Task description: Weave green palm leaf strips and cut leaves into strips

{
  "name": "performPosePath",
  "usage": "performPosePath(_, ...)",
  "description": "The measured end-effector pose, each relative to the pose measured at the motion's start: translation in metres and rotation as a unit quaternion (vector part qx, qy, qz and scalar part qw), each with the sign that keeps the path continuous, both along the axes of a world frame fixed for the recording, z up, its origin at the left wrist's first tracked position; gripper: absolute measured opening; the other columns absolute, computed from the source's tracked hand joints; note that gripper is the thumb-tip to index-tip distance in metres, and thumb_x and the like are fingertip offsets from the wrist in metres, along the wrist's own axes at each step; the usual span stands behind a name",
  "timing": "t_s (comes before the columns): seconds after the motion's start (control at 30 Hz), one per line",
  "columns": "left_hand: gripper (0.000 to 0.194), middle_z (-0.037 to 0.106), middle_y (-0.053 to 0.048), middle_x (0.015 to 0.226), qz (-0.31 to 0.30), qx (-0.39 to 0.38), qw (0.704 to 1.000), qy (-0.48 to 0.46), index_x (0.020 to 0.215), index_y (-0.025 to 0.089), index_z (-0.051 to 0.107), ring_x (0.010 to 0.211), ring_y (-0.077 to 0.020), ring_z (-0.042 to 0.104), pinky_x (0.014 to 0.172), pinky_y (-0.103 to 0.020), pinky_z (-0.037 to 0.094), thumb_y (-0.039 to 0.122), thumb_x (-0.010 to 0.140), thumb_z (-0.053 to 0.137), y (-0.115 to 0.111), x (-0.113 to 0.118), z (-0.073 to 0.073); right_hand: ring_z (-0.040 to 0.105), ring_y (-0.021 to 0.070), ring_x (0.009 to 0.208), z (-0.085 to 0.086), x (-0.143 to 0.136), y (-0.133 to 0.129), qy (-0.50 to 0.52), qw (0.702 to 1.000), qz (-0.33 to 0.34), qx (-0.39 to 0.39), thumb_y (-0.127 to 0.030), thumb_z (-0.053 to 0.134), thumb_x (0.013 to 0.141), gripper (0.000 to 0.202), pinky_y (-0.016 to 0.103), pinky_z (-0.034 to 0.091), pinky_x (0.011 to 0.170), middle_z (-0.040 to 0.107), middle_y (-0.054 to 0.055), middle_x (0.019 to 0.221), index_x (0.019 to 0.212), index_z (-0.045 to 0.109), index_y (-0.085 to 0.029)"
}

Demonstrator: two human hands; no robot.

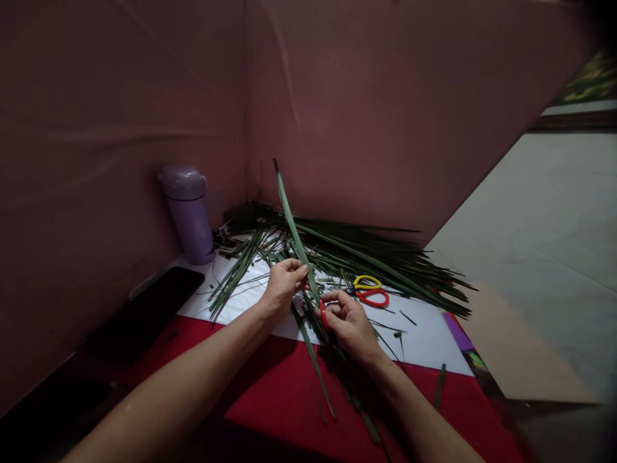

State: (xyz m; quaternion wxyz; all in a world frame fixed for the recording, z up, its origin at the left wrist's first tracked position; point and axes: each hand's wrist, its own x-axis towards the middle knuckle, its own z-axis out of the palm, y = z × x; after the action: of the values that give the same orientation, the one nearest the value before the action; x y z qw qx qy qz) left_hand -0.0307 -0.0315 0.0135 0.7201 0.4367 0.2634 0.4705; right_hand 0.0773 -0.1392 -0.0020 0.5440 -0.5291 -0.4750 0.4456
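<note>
Green palm leaf strip [295,235] pinched upright in my left hand [282,286]; right hand [348,321] gripped a small red-handled cutter [322,315] against it, above the red surface [289,392].

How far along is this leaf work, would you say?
Early to midway, I'd guess. Done: trimmed scraps lie on the white sheet. In hand: the left hand pinches one long leaf while the right hand holds a small red tool against it. Left: a large pile of leaves behind looks untouched. Red-and-yellow scissors lie unused.
</note>
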Motion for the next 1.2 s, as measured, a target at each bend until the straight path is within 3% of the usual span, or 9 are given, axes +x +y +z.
performPosePath(0.37, 0.023, 0.054, 0.001, 0.054, -0.025, -0.005, 1.0, 0.0, 0.06, 0.013, 0.052, 0.044, -0.0081, 0.05, 0.047, -0.022, 0.041, 0.024, 0.058, 0.073, -0.0047, 0.0006, 0.0001, 0.031, 0.0052, 0.04, 0.0053, -0.0007, 0.0, -0.013, 1.0, -0.012, -0.007, -0.041, 0.067, 0.07, 0.031, 0.018, 0.024, 0.04, 0.038, -0.01, 0.047, 0.084, 0.049, -0.019)
performPosePath(0.87, 0.027, 0.05, 0.003, 0.052, -0.062, -0.01, 0.998, 0.009, 0.057, 0.013, 0.049, 0.043, -0.0075, 0.048, 0.047, -0.023, 0.04, 0.027, 0.058, 0.072, -0.0088, 0.0022, -0.0021, 0.029, 0.0049, 0.04, 0.0002, 0.001, 0.0016, -0.005, 1.0, -0.018, 0.011, -0.042, 0.066, 0.07, 0.032, 0.018, 0.023, 0.04, 0.036, -0.011, 0.046, 0.085, 0.05, -0.019)
performPosePath(1.2, 0.023, 0.053, 0.002, 0.057, -0.018, -0.012, 0.999, -0.024, 0.062, 0.013, 0.054, 0.049, -0.008, 0.05, 0.049, -0.022, 0.042, 0.029, 0.062, 0.071, -0.0022, 0.0, -0.001, 0.031, 0.0048, 0.041, 0.0017, 0.0005, 0.0007, -0.006, 1.0, -0.008, 0.005, -0.038, 0.066, 0.071, 0.028, 0.018, 0.023, 0.041, 0.039, -0.01, 0.048, 0.085, 0.05, -0.019)
